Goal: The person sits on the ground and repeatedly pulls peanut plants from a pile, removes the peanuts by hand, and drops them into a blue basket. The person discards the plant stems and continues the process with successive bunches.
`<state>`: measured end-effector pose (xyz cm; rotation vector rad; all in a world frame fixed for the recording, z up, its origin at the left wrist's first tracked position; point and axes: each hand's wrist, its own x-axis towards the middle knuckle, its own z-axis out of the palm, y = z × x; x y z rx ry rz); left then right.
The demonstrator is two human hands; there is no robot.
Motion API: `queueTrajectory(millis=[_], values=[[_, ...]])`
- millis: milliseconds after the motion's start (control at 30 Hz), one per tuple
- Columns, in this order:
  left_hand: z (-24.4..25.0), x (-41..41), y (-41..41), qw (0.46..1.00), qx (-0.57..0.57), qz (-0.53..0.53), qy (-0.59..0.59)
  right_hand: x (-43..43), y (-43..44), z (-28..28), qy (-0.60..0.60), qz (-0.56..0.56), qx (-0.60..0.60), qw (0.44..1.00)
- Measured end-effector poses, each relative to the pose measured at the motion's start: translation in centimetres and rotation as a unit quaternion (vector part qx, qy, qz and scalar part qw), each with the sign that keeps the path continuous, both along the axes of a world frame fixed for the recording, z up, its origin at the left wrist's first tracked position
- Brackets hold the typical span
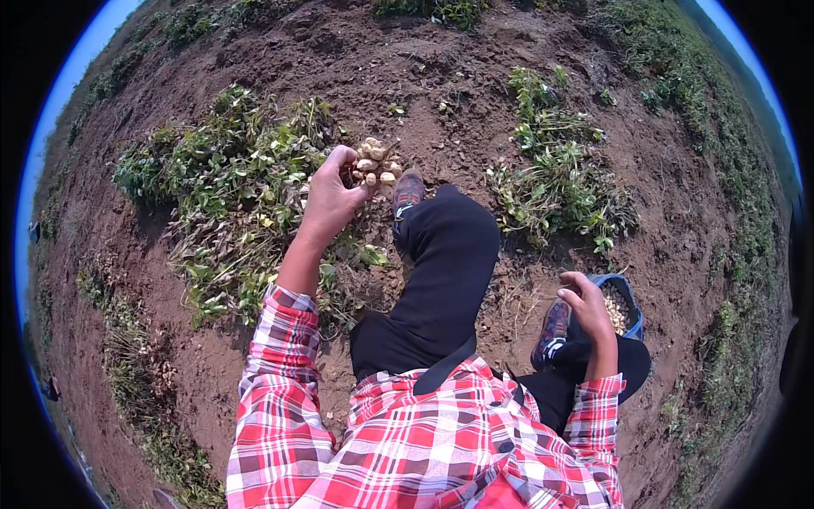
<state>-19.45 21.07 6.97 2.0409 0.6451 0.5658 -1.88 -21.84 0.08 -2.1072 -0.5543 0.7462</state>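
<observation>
My left hand (336, 188) grips a cluster of peanut pods (374, 163), held just left of the toe of my left shoe (408, 189). Thin roots or stems show among the pale pods. To the right, my right hand (588, 305) hovers at the left rim of a blue bucket (636, 323). Its thumb and fingers are apart, and I see nothing between them. Loose peanuts (614, 308) lie inside the bucket, partly hidden by that hand.
A large heap of pulled peanut plants (235, 165) lies left of my left hand. A smaller heap (559, 172) is ahead to the right. More plants (137, 369) lie in a row at far left. My right shoe (552, 331) is beside the bucket, on brown soil (439, 89).
</observation>
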Motion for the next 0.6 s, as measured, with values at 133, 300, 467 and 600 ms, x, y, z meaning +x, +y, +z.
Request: queueTrajectory(millis=[133, 300, 467, 600], values=[[7.3, 6.9, -5.7, 0.987, 0.028, -0.123, -0.095, -1.0, 6.0, 6.9, -0.015, 0.065, 0.109, 0.992], [9.6, 13.8, -14.1, 0.963, 0.000, -0.169, -0.210, -1.2, 11.4, 11.5, -0.123, 0.028, 0.256, 0.958], [5.3, 14.0, -20.6, 0.929, -0.276, -0.207, -0.136, -1.1, 10.2, 9.6, -0.015, -0.096, 0.349, 0.932], [1.8, 12.5, -21.5, 0.875, -0.409, -0.253, -0.055, -1.8, 6.1, 6.4, 0.109, -0.159, 0.304, 0.933]])
